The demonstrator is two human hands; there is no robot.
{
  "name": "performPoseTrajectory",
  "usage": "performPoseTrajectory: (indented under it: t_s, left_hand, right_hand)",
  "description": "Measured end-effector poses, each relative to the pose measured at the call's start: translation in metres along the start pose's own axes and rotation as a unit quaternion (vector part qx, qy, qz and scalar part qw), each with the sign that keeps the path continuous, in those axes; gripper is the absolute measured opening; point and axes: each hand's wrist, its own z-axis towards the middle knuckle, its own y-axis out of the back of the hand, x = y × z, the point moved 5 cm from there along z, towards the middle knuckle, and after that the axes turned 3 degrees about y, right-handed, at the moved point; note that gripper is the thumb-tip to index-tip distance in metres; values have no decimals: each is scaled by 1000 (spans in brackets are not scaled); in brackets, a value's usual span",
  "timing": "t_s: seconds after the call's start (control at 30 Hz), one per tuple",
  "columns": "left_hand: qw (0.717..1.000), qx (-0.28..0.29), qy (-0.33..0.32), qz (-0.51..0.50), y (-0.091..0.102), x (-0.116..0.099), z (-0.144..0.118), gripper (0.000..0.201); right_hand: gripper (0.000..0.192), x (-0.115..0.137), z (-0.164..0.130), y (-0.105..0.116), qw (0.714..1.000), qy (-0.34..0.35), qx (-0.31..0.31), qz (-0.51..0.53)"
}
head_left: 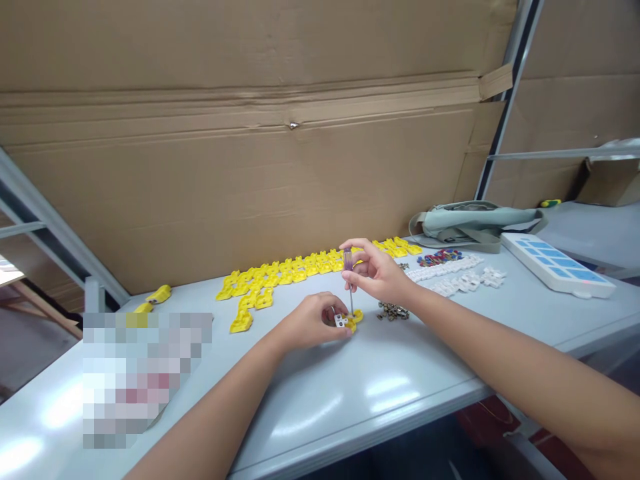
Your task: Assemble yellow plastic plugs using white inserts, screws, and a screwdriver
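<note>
The yellow part [351,323] lies on the bench [350,393] under the left hand [310,321], whose fingers pinch it still. From one o'clock, the right hand [377,270] grips the screwdriver [349,280], its long axis nearly upright, tip down on the part.

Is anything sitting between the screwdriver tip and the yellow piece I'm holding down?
Nothing visible. The right hand holds the screwdriver upright, its tip at the yellow piece pinned by the left hand. The loose metal screws lie apart, to the right.
</note>
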Motion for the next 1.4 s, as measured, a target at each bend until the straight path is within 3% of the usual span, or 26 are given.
performPoseTrajectory:
  t_s: [0.3,0.43,0.53,0.7,0.93,1.2,1.4]
  left_hand:
    - [1000,-1,3,13,1,-4,-2,31]
    - [1000,-2,-16,20,0,-6,-2,32]
    - [999,2,-44,25,-2,-8,-1,31]
    - [999,6,-48,25,-2,-8,0,27]
    - [999,23,-32,5,0,-2,2,27]
    - [998,35,-48,-18,-1,1,4,29]
    - [998,31,-59,-5,-2,-1,3,29]
  right_hand:
    - [40,1,-2,1,1000,-7,10,-8]
    - [32,8,1,7,997,23,-70,7]
    - [28,7,4,10,993,-12,-106,57]
    - [33,-2,7,8,986,-79,-90,120]
    - [33,-6,9,8,985,-87,-73,132]
    - [33,0,7,-6,979,-71,84,169]
    - [25,-15,4,-6,960,-101,24,259]
